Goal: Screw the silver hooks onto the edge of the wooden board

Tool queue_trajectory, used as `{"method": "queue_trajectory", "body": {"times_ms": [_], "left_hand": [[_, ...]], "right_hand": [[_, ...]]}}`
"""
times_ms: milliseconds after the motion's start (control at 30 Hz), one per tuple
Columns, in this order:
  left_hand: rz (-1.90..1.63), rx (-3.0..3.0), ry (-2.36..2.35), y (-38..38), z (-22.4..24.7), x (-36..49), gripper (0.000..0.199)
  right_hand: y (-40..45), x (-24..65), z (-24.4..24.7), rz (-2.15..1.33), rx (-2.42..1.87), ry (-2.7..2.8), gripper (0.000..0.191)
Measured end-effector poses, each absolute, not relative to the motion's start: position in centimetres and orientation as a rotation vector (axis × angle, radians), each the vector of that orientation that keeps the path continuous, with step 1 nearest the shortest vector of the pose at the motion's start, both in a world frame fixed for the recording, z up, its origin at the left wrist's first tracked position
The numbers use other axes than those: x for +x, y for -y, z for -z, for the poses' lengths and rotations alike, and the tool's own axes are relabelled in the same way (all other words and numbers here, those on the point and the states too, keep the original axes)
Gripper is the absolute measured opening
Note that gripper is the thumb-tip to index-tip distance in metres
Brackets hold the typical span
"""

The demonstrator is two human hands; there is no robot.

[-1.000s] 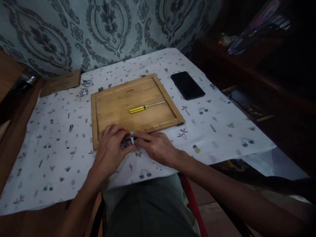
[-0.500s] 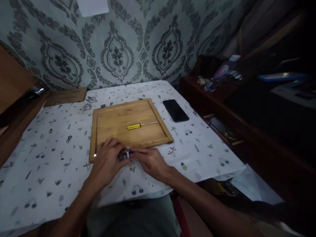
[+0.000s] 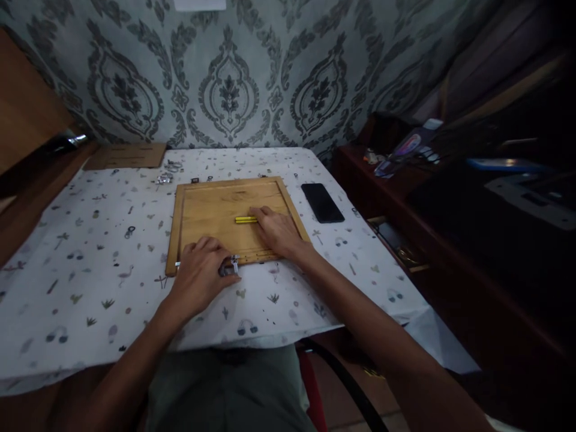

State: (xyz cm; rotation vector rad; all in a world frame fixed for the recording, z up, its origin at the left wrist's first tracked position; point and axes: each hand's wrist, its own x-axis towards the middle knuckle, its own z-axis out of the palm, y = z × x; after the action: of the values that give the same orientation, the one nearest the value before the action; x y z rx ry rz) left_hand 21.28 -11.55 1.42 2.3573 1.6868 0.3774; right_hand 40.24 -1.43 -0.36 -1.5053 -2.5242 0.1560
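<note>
A framed wooden panel (image 3: 216, 207) lies flat on the patterned tablecloth. At its near edge my left hand (image 3: 200, 273) is closed around a metal cabinet hinge (image 3: 234, 264), pressing it to the frame; the fingers cover part of the hinge. My right hand (image 3: 276, 229) rests over the panel with its fingers closed on a yellow-handled screwdriver (image 3: 245, 220). Only the handle's left end shows; the shaft is hidden under the hand.
A black phone (image 3: 322, 203) lies right of the panel. Metal hinge pieces (image 3: 165, 174) and a flat piece of cardboard (image 3: 126, 155) are at the back left. A dark red cabinet (image 3: 382, 186) with a partly open drawer (image 3: 398, 243) stands to the right.
My right hand has left the hinge and moved up and forward onto the screwdriver. My left hand stays on the hinge. The view has shifted slightly.
</note>
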Motion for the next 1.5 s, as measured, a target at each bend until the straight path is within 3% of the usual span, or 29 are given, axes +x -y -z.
{"method": "queue_trajectory", "body": {"times_ms": [300, 433, 633, 933, 1500], "left_hand": [[-0.375, 2.367, -1.669, 11.5, -1.3, 21.1, 0.026], [-0.385, 2.378, -1.650, 11.5, -1.1, 21.0, 0.029], [-0.415, 2.396, -1.648, 11.4, -0.7, 20.8, 0.028], [-0.416, 2.391, -1.631, 11.2, -0.5, 20.6, 0.036], [-0.348, 2.364, -1.631, 11.2, -0.8, 20.6, 0.038]], "right_hand": [[2.0, 40.8, -0.3, -0.125, -1.446, 2.399, 0.027], [4.5, 40.4, -0.7, -0.560, -1.033, 1.791, 0.010], [7.3, 38.1, -0.4, -0.817, -0.864, 1.317, 0.021], [8.1, 37.1, 1.3, -1.046, -0.792, 1.354, 0.021], [8.1, 37.0, 1.7, -1.085, -0.795, 1.416, 0.019]]}}
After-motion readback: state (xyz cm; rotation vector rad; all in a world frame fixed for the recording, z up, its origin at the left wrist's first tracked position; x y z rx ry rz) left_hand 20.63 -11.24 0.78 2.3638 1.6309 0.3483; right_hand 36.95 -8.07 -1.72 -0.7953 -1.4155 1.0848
